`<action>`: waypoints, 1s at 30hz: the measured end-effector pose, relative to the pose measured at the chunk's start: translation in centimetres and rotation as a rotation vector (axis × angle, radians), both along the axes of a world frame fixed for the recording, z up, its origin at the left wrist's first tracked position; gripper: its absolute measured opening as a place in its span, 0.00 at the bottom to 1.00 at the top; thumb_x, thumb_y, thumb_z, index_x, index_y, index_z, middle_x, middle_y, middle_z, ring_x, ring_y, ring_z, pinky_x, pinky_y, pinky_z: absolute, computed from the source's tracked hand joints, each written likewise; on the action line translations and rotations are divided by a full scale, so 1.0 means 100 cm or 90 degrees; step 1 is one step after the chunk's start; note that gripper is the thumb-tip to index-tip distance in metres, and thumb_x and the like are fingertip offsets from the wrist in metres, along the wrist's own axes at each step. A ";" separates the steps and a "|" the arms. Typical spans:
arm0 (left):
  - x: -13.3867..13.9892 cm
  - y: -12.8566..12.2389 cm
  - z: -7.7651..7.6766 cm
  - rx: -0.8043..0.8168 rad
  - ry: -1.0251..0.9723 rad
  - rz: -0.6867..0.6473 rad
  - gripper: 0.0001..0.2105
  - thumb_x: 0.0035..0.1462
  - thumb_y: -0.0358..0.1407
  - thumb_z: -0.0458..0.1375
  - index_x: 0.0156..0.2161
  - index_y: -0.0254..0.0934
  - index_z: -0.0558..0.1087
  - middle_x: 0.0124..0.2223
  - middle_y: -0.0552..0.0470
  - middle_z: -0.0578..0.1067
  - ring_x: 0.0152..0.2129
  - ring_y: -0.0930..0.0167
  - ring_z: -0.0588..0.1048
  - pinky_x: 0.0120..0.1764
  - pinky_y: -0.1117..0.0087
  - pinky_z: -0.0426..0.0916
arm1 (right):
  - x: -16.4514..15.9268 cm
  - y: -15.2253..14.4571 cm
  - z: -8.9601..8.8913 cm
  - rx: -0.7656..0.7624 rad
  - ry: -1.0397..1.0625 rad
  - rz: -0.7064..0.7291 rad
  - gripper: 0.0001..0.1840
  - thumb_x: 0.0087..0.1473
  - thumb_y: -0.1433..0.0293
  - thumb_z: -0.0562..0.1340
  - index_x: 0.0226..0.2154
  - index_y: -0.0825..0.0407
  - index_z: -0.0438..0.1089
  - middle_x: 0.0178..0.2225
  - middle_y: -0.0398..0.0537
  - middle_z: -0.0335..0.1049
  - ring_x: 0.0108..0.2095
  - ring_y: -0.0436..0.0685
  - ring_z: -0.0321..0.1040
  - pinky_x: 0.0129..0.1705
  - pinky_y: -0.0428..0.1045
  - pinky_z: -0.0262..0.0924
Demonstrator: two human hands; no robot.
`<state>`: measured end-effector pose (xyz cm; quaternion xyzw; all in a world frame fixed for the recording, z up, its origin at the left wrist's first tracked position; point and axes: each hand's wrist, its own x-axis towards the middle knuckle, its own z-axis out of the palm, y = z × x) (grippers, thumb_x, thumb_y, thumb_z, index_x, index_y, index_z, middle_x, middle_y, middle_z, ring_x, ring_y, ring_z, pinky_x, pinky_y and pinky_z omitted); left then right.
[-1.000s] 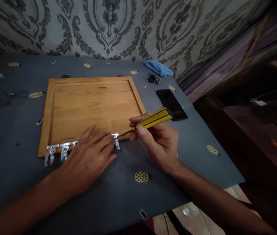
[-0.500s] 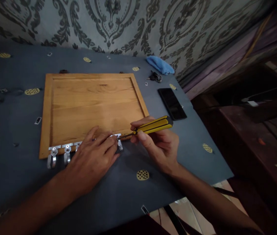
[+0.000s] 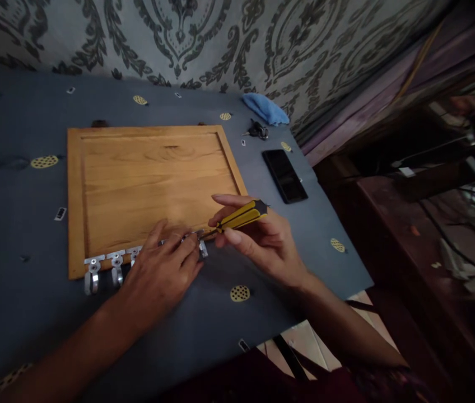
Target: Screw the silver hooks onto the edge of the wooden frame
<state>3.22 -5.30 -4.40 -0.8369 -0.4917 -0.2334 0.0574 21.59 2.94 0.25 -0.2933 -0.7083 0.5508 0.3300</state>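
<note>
Beyond the left hand [image 3: 161,270], the wooden panel [image 3: 153,173] lies on the surface [image 3: 313,240], probably stiff, best held by its frame [image 3: 76,207]. This hand partly covers metal hooks [image 3: 116,262], grasp unclear; the right hand [image 3: 265,240] grips a seemingly light screwdriver [image 3: 235,219] by its handle [image 3: 246,214].

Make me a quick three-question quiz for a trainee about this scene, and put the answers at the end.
1. True or false: the blue cloth lies farther from the person than the phone does.
2. What is the right hand holding? A) the phone; B) a screwdriver; C) the blue cloth.
3. Fill in the word: the left hand partly covers a row of metal ____ along the near edge of the wooden panel.
Key: 1. True. 2. B. 3. Hooks.
</note>
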 end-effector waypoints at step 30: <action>-0.003 0.000 -0.002 -0.007 0.009 -0.014 0.10 0.67 0.31 0.53 0.46 0.31 0.76 0.46 0.44 0.81 0.47 0.59 0.77 0.55 0.50 0.66 | -0.004 -0.010 0.004 0.229 0.068 -0.222 0.06 0.58 0.64 0.68 0.36 0.48 0.74 0.35 0.44 0.77 0.25 0.49 0.71 0.24 0.46 0.69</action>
